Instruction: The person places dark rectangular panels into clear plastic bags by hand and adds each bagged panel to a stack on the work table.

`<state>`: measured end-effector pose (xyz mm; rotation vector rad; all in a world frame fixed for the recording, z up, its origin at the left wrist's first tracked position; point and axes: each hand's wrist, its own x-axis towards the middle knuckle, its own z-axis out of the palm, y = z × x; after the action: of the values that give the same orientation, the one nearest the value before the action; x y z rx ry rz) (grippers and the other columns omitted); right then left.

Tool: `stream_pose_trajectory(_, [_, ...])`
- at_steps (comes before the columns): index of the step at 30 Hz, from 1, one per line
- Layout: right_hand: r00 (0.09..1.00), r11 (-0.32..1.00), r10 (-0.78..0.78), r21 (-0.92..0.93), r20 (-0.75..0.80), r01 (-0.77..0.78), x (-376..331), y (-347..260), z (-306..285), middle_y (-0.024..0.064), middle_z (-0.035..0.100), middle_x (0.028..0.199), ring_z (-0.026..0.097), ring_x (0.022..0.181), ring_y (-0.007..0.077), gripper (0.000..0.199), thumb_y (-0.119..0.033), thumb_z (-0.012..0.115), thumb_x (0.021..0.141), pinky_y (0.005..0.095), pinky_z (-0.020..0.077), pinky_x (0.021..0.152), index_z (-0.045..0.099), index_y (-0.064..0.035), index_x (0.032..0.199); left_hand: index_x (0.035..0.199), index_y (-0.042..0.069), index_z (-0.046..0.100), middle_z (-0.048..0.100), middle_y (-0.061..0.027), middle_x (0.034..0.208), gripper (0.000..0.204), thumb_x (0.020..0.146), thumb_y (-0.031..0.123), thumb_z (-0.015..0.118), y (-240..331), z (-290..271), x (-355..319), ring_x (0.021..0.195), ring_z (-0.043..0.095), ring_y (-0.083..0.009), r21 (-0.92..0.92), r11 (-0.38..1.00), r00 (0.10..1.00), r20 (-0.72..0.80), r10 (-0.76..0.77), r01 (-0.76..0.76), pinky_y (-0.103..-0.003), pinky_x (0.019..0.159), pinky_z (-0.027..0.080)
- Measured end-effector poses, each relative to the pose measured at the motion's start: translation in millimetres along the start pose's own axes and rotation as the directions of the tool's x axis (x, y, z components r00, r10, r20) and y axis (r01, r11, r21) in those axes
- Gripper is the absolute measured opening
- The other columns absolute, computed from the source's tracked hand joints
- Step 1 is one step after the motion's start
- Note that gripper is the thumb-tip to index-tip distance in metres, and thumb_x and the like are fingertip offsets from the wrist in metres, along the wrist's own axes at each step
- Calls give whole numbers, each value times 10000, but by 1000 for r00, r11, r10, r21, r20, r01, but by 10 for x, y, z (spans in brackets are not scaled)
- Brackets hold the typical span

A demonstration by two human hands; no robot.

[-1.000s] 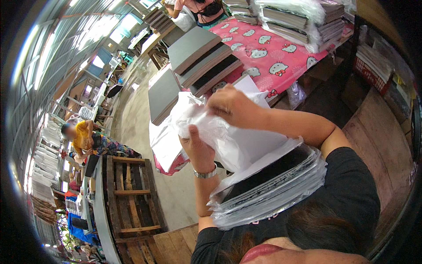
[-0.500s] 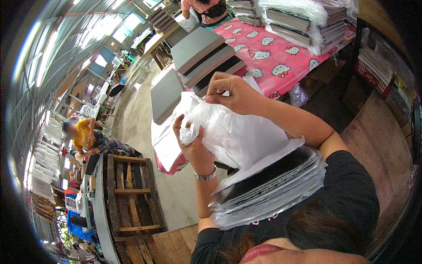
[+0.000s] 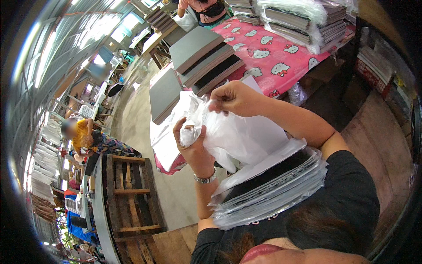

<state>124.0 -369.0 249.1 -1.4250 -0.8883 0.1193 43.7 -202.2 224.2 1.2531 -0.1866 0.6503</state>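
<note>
A thin white plastic bag [image 3: 233, 136] hangs crumpled between my two hands. My left hand [image 3: 192, 145], with a metal watch [image 3: 205, 177] at its wrist, has its fingers curled round a bunched part of the bag. Farther up, my right hand [image 3: 236, 97] pinches another part of the film between thumb and fingers. Behind and under the bag shows a flat white sheet [image 3: 270, 124]. Close to my chest lies a stack of dark flat boards in transparent plastic sleeves [image 3: 272, 190].
Beyond my hands, grey and black boards [image 3: 198, 49] are piled on a table with a pink printed cloth [image 3: 257, 42]. Plastic-wrapped stacks [image 3: 303, 24] stand at its far right. A wooden pallet [image 3: 132, 192] is at left. Two people [image 3: 88, 136] [image 3: 206, 11] are farther off.
My right hand has moved slightly down and to the right along the bag. The film between my hands has shifted and now droops lower near the sleeved stack. My left hand stays nearly in place.
</note>
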Motion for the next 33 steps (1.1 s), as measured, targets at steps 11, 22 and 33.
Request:
stream_pose_trajectory(11, [687,982,81,60,722,-180,-498,250,153,18,619,744,529,659,84,219,-219,635,860,251,438,612,634,-10,925,949,64,571,604,-45,822,252,875,302,608,-44,-611,-157,722,582,-126,-177,884,885,271,-379,432,-263,598,478])
stream_pose_trajectory(22, [563,994,-103,109,820,22,-630,478,-340,56,636,792,583,638,148,181,-194,648,843,249,473,590,626,-24,900,1072,20,553,612,-152,906,442,807,359,657,-194,-1569,-450,862,628,-273,-71,726,488,784,-384,684,-402,715,540])
stream_pose_trajectory(33, [663,970,239,-148,709,-191,-696,314,-593,58,658,870,617,793,138,282,-230,677,822,283,490,735,594,-14,983,1010,10,636,638,-118,839,346,804,284,679,138,-1427,-188,715,625,-168,-64,762,611,641,-464,645,-346,639,541])
